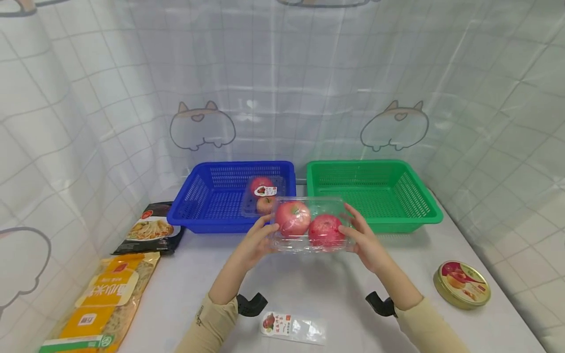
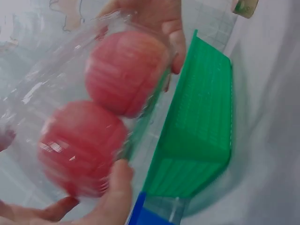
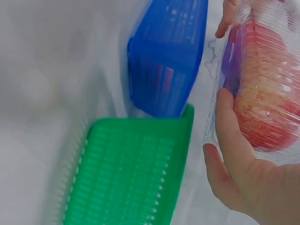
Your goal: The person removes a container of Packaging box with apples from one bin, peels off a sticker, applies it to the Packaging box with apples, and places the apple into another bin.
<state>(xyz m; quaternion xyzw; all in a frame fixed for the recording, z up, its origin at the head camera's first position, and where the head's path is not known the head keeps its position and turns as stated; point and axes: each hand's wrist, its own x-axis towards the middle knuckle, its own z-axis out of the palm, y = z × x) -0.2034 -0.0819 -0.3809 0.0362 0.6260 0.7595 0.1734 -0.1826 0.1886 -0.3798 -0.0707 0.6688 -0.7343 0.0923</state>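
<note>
A clear plastic box of apples (image 1: pixel 293 219) is held up above the table by both hands, one at each end. My left hand (image 1: pixel 255 245) grips its left end, thumb on the near side. At the right end my right hand (image 1: pixel 368 245) grips it with the thumb by the right apple. Two red apples show through the clear plastic, also in the left wrist view (image 2: pixel 84 145). Behind the box, a second clear box with two apples and a label (image 1: pixel 266 191) lies in the blue basket (image 1: pixel 234 228).
The green basket (image 1: pixel 397 226) stands at the back right. A black noodle packet (image 1: pixel 150 229) and a yellow noodle bag (image 1: pixel 106 299) lie on the left. A round tin (image 1: pixel 462 285) sits at right. Near the front lies a label strip (image 1: pixel 293 327).
</note>
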